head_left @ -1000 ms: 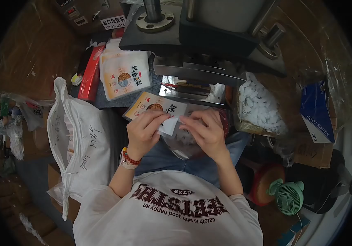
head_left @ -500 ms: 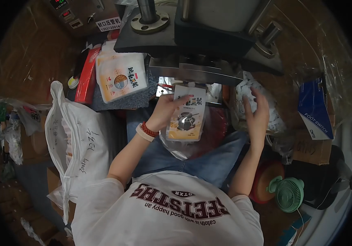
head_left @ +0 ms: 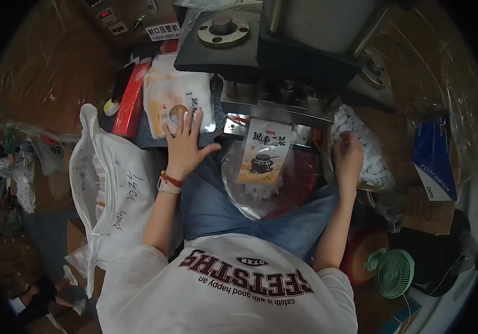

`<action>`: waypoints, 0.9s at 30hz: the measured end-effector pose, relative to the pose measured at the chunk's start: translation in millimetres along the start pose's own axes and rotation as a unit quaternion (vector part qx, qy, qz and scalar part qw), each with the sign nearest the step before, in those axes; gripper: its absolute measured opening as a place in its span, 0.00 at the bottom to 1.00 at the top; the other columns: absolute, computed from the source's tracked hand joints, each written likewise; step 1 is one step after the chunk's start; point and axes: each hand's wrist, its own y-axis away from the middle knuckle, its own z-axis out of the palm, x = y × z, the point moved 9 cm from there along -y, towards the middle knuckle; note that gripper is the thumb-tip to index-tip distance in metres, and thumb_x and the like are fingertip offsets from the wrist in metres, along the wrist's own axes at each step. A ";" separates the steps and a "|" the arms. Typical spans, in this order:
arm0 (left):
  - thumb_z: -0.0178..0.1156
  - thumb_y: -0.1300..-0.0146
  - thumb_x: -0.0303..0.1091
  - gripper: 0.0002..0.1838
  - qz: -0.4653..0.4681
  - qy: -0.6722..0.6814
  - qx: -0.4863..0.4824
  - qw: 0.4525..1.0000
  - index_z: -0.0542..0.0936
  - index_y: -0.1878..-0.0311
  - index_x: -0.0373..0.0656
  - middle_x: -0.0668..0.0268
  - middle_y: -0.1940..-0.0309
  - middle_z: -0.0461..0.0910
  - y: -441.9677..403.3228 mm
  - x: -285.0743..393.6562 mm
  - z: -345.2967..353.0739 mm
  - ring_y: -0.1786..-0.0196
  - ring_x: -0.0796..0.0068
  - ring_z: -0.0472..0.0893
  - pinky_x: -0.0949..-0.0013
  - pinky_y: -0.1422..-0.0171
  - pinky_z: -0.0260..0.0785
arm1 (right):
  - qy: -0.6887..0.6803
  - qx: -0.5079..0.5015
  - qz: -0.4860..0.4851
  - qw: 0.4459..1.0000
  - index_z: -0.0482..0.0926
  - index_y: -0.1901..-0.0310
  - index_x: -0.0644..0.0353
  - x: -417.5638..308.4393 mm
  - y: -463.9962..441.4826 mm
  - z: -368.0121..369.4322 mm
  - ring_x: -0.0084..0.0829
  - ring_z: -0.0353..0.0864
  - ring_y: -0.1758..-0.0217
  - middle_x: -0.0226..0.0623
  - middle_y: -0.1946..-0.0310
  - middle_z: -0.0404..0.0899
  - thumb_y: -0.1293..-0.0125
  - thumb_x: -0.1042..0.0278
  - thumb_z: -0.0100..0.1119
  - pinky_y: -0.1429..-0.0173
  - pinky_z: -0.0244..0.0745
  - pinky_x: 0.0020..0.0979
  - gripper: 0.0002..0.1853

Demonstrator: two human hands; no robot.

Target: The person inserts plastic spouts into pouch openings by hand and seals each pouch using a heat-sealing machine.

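Observation:
My left hand (head_left: 185,146) is spread open, its fingertips on the lower edge of a stack of printed pouches (head_left: 158,103). My right hand (head_left: 348,156) has curled fingers at the edge of a bag of small white plastic pieces (head_left: 364,147); whatever is between its fingertips is too small to make out. One printed pouch (head_left: 264,156) hangs from the press jaws (head_left: 294,108) with its top edge at the metal, touched by neither hand. Below it, on my lap, lies a round red container (head_left: 297,181) covered with clear plastic, holding more white pieces.
At the left stands an open white sack (head_left: 124,195), with a red box (head_left: 132,103) above it. A blue box (head_left: 435,156) and a small green fan (head_left: 395,273) are at the right. Behind the press is a control box (head_left: 119,25).
My left hand has let go of the pouch, which now hangs at the press, and has moved left to the stack. My right hand's fingers have curled in at the white pieces. The press head looks lower.

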 end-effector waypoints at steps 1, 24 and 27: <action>0.60 0.41 0.61 0.40 0.068 0.024 -0.045 0.996 0.64 0.29 0.52 0.62 0.28 0.61 10.6 10.7 2.4 0.26 0.61 0.58 0.41 0.26 0.45 | -0.021 0.058 0.012 0.998 0.76 0.54 0.62 1.0 0.8 -10.2 0.47 0.76 0.54 0.46 0.57 0.77 0.41 0.77 0.58 0.52 0.72 0.43 0.12; 0.58 0.55 0.20 0.19 0.121 0.430 0.040 0.894 0.84 0.57 0.40 0.60 0.60 0.85 23.2 87.2 -92.9 0.56 0.61 0.84 0.67 0.51 0.76 | -0.386 -0.038 -0.252 0.887 0.82 0.56 0.64 -159.2 61.1 -31.7 0.40 0.80 0.51 0.39 0.60 0.84 0.51 0.81 0.69 0.45 0.73 0.34 0.17; 0.63 0.47 0.26 0.12 0.060 0.538 -0.059 0.839 0.85 0.58 0.39 0.60 0.63 0.85 19.9 95.9 -68.5 0.62 0.70 0.85 0.71 0.58 0.75 | -0.416 -0.061 -0.251 0.872 0.81 0.53 0.64 -156.4 61.2 -30.3 0.37 0.81 0.51 0.39 0.58 0.83 0.48 0.79 0.68 0.44 0.73 0.33 0.18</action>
